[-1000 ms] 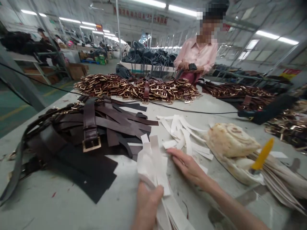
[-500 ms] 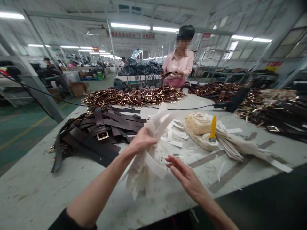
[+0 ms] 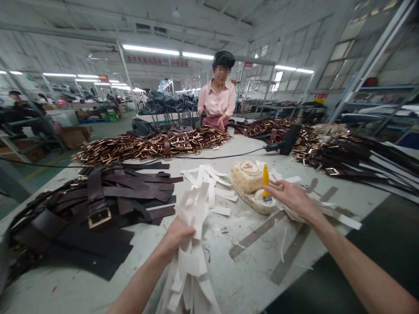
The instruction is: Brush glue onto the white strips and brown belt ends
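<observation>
My left hand is closed around a thick bundle of white strips, which fans out below the fist and sticks up above it. My right hand is stretched out over the table, with its fingertips close beside the yellow handle of a brush; whether they touch it is hard to tell. That brush stands bristles down in a glue-crusted, cream-coloured container. Partly under my right hand lies another bundle of white strips. Several loose white strips lie scattered between my hands.
Dark belts with gold buckles are heaped at the left. More buckled belts form a long pile behind, and others lie at the right. A black tool trails a cable across the table. A person in a pink shirt stands opposite.
My right hand has moved forward and right, from beside the held strips to the brush. My left hand has lowered slightly with its bundle. The view has turned right.
</observation>
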Tool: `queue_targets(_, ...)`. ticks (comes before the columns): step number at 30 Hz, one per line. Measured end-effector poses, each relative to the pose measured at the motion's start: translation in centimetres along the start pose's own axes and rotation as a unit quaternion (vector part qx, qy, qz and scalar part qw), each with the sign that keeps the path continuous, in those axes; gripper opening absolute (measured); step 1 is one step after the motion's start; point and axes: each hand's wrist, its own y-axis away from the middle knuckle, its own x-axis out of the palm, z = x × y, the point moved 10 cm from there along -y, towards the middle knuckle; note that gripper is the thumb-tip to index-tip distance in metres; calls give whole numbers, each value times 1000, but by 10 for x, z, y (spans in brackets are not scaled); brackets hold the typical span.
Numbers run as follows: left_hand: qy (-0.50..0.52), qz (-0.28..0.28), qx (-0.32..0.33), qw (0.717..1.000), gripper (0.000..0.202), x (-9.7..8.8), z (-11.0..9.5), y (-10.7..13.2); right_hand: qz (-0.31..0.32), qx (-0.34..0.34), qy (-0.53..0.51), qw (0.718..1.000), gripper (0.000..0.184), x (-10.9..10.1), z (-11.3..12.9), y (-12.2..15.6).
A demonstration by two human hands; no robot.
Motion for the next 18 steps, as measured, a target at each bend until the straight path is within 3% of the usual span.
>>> queue_targets(4,123,-107,1,987,44,-27,16,13,92,5,70,993,32,35,3,-32)
queue_targets(7,154,-157,-8,975,39,-38,41,26,113,13,73,991,29,34,-3,-33)
queue_targets(12,129,-224,-29,966,35,-46,72,53,100,4,25,995,38,20,-17,-15)
queue_targets(18,127,-246,-34,960,39,-39,62,67,10,-41,12,999,32,8,-16,6)
